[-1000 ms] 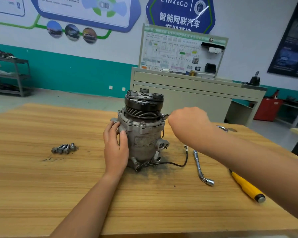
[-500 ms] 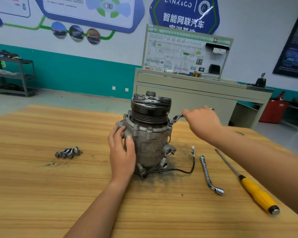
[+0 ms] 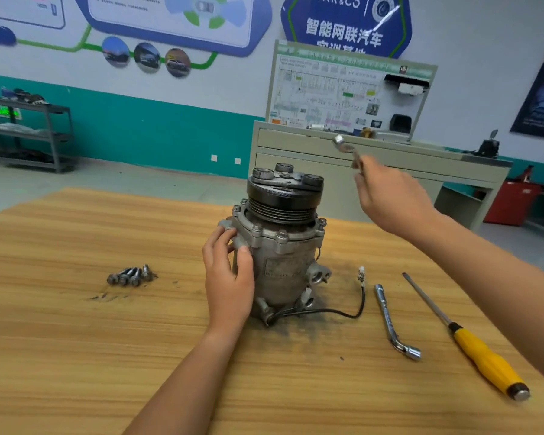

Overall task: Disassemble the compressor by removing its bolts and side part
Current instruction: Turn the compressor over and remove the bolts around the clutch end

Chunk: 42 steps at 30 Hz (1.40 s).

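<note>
Bright even light; faint shadows; wide-angle bowing at edges; motion blur on right hand (image 3: 390, 200)

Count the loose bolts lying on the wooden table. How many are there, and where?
4. The loose bolts lie side by side in one row on the table, left of the compressor. Others may be hidden behind the compressor.

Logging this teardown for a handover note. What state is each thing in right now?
compressor: upright on the table.
rim bolts: seated in the compressor.
left hand: grips the compressor's side.
right hand: raised, holds the small wrench.
small wrench: in the air, clear of the compressor.
loose bolts: lying together on the table.
bent wrench: lying flat, untouched.
screwdriver: lying flat, untouched.
cable: trailing from the compressor's base.
</note>
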Available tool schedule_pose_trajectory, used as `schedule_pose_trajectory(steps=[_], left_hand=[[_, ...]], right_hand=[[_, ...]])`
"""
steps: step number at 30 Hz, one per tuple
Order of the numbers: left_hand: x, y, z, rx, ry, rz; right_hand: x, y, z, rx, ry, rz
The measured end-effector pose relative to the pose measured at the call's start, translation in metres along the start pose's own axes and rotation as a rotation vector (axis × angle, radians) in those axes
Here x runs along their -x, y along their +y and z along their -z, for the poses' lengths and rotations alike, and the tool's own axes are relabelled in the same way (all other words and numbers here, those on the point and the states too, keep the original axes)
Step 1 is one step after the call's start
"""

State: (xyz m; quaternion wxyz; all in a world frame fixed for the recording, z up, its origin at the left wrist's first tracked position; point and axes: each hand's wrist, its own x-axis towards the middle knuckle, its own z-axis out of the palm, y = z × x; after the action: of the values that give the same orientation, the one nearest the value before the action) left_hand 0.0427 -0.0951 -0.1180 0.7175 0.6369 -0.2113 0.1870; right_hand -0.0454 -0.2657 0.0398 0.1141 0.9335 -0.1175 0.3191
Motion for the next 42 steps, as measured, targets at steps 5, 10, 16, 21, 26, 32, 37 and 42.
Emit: schedule_pose_trajectory(steps=[5, 10, 16, 21, 26, 32, 37, 42], left_hand=[[0.0, -0.002, 0.0, -0.006, 0.005, 0.007], [0.0, -0.001, -0.001, -0.002, 0.01, -0.006], [-0.001, -0.002, -0.001, -0.002, 0.009, -0.006], [0.0, 0.0, 0.0, 0.003, 0.008, 0.006], [0.0, 0.0, 0.0, 0.001, 0.002, 0.005], [0.001, 0.001, 0.001, 0.005, 0.008, 0.012], [0.0, 0.0, 0.001, 0.01, 0.0, 0.017], [0.0, -0.003, 0.002, -0.009, -0.004, 0.014]], right_hand=[[0.034, -0.011, 0.021, 0.128, -0.177, 0.032], [0.058, -0.021, 0.016, 0.303, -0.262, 0.037], [0.055, -0.023, 0.014, 0.39, -0.354, 0.046], [0.049, -0.031, 0.02, 0.477, -0.382, 0.078], [0.049, -0.031, 0.026, 0.565, -0.423, 0.18], [0.044, -0.029, 0.03, 0.643, -0.449, 0.288], [0.034, -0.013, 0.029, 0.651, -0.407, 0.374], [0.015, 0.014, 0.008, 0.572, -0.381, 0.348]])
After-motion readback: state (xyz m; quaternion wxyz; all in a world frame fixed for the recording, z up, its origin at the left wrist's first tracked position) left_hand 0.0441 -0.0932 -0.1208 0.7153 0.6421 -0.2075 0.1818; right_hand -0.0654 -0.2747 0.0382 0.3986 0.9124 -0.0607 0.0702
